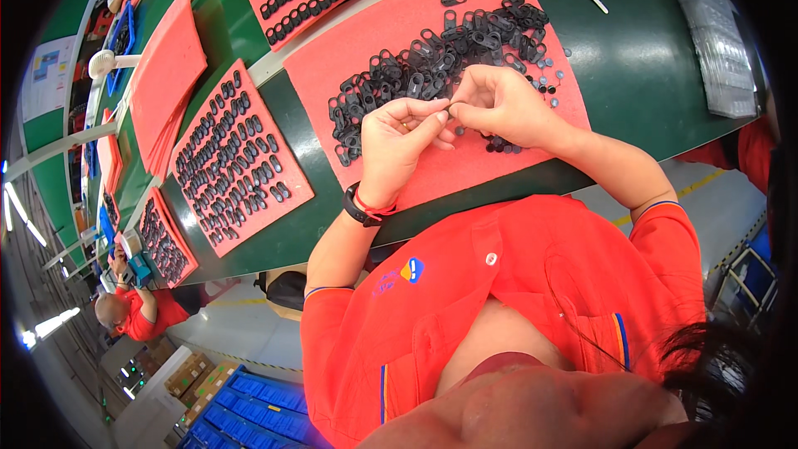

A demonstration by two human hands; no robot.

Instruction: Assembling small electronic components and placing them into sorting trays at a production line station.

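My left hand (397, 143) and my right hand (499, 104) meet over a red foam mat (465, 168) on the green table, fingertips pinched together on one small black part (449, 108). Just beyond my hands lies a heap of black oval plastic links (440, 54), with small round black pieces (549, 75) scattered to the right. A black band and a red string circle my left wrist.
To the left lies another red mat (237, 158) with black links set in rows; further red mats (166, 75) sit beyond. Clear trays (715, 41) stand at the far right of the green table (648, 66). Another person in red (137, 312) works at lower left. Blue crates (249, 403) are on the floor.
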